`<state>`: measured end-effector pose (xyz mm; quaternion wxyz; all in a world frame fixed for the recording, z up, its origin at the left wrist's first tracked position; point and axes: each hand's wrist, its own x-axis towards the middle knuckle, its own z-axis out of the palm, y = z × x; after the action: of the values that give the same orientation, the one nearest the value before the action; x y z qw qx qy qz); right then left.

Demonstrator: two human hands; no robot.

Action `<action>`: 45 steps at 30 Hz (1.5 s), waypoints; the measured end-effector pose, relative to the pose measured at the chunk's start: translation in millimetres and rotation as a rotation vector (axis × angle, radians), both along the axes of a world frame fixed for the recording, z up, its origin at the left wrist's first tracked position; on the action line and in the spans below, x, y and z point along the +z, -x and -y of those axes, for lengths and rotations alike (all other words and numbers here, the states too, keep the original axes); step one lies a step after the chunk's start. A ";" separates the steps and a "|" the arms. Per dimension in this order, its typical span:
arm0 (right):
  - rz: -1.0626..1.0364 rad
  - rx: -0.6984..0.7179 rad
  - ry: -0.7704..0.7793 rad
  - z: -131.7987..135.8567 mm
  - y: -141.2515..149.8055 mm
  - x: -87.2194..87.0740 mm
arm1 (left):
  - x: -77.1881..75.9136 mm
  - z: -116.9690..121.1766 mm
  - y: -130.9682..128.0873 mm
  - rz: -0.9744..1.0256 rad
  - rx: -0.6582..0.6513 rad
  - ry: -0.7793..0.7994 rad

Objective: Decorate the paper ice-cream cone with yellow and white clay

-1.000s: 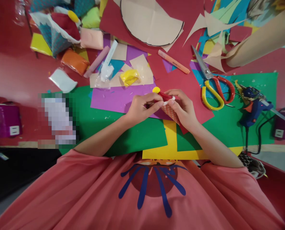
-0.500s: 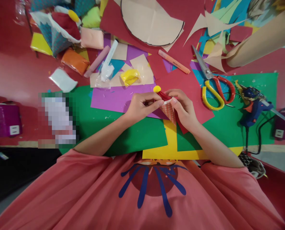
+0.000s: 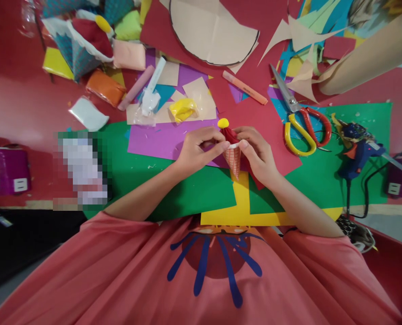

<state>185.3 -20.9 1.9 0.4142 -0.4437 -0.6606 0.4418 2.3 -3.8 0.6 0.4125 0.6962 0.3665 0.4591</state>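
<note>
Both hands pinch a small paper ice-cream cone (image 3: 233, 162) over the purple sheet (image 3: 160, 140) and green sheet (image 3: 187, 189). The cone is checked orange, pointing toward me, with a white rim, a red top and a yellow ball (image 3: 223, 123) at its tip. My left hand (image 3: 199, 151) grips the white rim from the left with thumb and fingers closed. My right hand (image 3: 256, 153) holds the rim and the cone's side from the right, fingers curled.
Red-and-yellow scissors (image 3: 300, 117) lie right of the hands, a blue glue gun (image 3: 356, 149) further right. An orange marker (image 3: 244, 87), a white glue tube (image 3: 152, 88), yellow clay (image 3: 183, 109), clay packets and paper scraps lie beyond. A larger paper cone (image 3: 79, 43) sits at the back left.
The small cone has turned from slanting to the right to nearly straight, its yellow ball rising slightly away from me. Both hands kept their grip.
</note>
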 end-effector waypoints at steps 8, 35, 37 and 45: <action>-0.028 -0.010 0.028 0.6 0.1 3.2 | -1.2 -0.1 0.1 0.005 0.011 0.007; -0.232 0.015 0.325 1.5 4.9 -5.0 | -6.4 2.4 1.1 -0.138 0.221 -0.527; -0.246 0.019 0.336 2.0 5.3 -5.6 | -6.3 2.8 1.4 -0.169 0.249 -0.513; -0.245 0.018 0.362 3.6 6.4 -6.4 | -6.4 1.3 1.9 -0.205 0.233 -0.549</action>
<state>178.9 -24.6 -4.6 0.4009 -0.4481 -0.5191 0.6075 0.4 -5.2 -5.8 0.1148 0.7775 0.3461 0.5125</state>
